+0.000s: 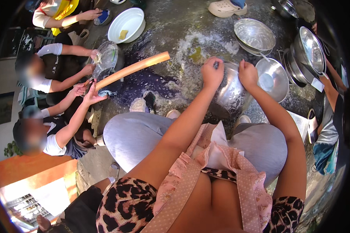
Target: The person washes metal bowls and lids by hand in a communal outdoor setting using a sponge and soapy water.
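My left hand point(213, 72), fingers curled around something dark, probably a scouring pad, is at the left rim of a metal bowl or pot point(231, 90). Across from it, my right hand point(247, 74) has its fingers curled at the vessel's right rim. The vessel's shiny side is tilted towards me above the wet concrete and carries patches of suds. Just right of my right hand stands a wide metal bowl point(282, 84) with cloudy liquid in it. Behind is another soapy metal bowl point(254, 33). The undersides of my fingers are hidden.
At left, co-workers' hands hold a wooden plank point(134, 70) and scrub a metal basin point(116, 58). A white plastic basin point(140, 29) with a yellow sponge point(123, 34) stands behind them. Stacked metal bowls point(312, 52) and another person are at right. Suds cover the wet ground point(175, 55).
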The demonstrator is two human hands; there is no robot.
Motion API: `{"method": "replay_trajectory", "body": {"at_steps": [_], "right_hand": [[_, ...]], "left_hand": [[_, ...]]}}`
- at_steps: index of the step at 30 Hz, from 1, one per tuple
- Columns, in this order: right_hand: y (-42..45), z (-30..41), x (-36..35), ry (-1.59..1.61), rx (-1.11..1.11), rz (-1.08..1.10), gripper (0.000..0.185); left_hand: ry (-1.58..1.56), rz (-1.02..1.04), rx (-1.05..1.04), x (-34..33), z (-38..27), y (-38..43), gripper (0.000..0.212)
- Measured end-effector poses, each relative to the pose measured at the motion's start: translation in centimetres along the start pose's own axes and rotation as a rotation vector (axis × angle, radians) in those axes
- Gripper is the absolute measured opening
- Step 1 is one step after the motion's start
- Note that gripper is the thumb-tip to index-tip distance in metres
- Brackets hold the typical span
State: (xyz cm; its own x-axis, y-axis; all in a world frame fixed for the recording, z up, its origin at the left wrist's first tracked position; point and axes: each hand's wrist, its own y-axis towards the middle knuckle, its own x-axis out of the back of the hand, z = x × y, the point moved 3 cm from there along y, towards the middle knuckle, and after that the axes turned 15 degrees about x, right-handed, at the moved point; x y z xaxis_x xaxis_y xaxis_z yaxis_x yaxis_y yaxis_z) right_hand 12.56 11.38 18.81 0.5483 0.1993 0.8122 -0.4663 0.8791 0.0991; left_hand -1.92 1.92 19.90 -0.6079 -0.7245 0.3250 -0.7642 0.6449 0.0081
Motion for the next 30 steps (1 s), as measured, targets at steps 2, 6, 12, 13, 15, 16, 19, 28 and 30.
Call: {"method": "replay_trajectory", "body": {"at_steps": [2, 6, 12, 13, 15, 16, 19, 28, 30], "right_hand": [[0.4, 1.8, -0.7, -0.017, 0.052, -0.022, 0.049], [0.1, -0.4, 0.1, -0.016, 0.029, -0.078, 0.049], [-0.8, -0.1, 0.4, 0.051, 0.013, -0.068, 0.047], [-0.8, 0.6, 0.2, 0.074, 0.031, -0.047, 0.048], [-1.2, 0.7, 0.7, 0.071, -0.027, -0.015, 0.048], [-0.9, 0.2, 0.5, 0.055, -0.021, 0.012, 0.048], [-1.3, 0.2, 1.0, 0.107, -0.025, 0.012, 0.051], [-1.8, -1.7, 1.5, 0.142, -0.067, -0.076, 0.049], [-2.0, -2.4, 1.5, 0.166, -0.106, -0.109, 0.047]], "left_hand": [[-0.198, -0.095, 0.193, 2.8, 2.0, 1.4, 0.017], [-0.991, 0.128, 0.435, 9.8, -0.2, 2.3, 0.053], [-0.953, 0.137, 0.323, 12.8, -2.9, 2.5, 0.053], [-1.002, 0.115, 0.274, 14.0, -2.3, 3.6, 0.050], [-1.042, 0.056, 0.253, 14.9, -3.4, 4.3, 0.037], [-1.045, 0.051, 0.244, 15.1, -4.0, 4.9, 0.033], [-1.071, 0.021, 0.314, 14.6, -5.4, 5.1, 0.027], [-0.593, 0.349, 0.466, 1.5, -10.2, -0.6, 0.027], [-0.411, 0.454, 0.413, -0.3, -10.8, -1.0, 0.027]]}}
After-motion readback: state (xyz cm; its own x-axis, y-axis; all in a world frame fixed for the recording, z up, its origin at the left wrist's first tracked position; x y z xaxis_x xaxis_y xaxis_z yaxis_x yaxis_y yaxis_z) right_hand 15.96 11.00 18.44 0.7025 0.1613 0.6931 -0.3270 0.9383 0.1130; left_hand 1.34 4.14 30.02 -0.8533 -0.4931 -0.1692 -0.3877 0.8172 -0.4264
